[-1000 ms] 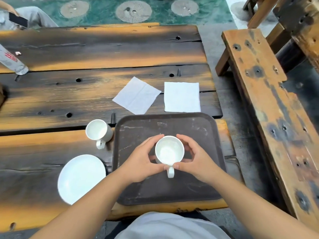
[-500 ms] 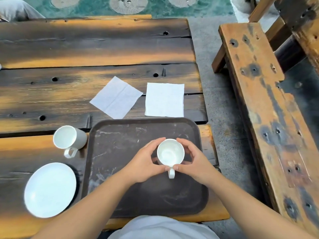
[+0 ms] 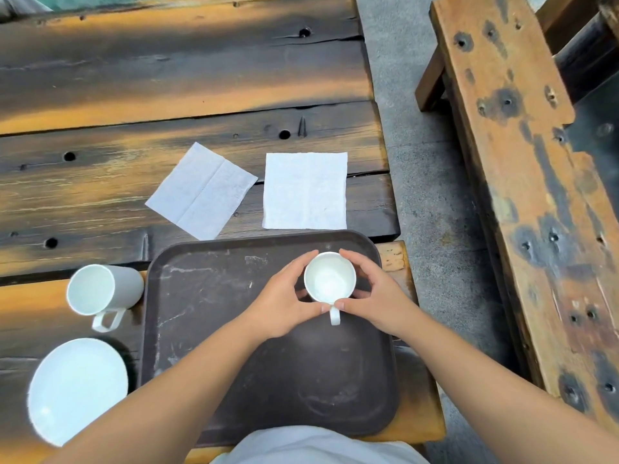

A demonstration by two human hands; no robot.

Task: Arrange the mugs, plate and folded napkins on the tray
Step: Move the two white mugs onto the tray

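Observation:
A white mug [image 3: 330,277] stands upright in the far right part of the dark brown tray [image 3: 214,296], its handle pointing toward me. My left hand [image 3: 283,301] cups its left side and my right hand [image 3: 371,296] cups its right side. A second white mug [image 3: 100,289] stands on the table just left of the tray. The white plate [image 3: 77,390] lies at the near left. Two white napkins lie flat beyond the tray: one angled [image 3: 201,190], one square-on [image 3: 305,190].
The wooden plank table [image 3: 167,78] ends at its right edge just past the tray. A wooden bench [image 3: 522,182] runs along the right, across a strip of grey floor [image 3: 432,195]. My pale clothing [image 3: 315,447] shows at the bottom.
Both hands have carried the mug farther back and to the right over the tray. The camera has tilted down and shifted right, so the other mug and plate sit nearer the left edge.

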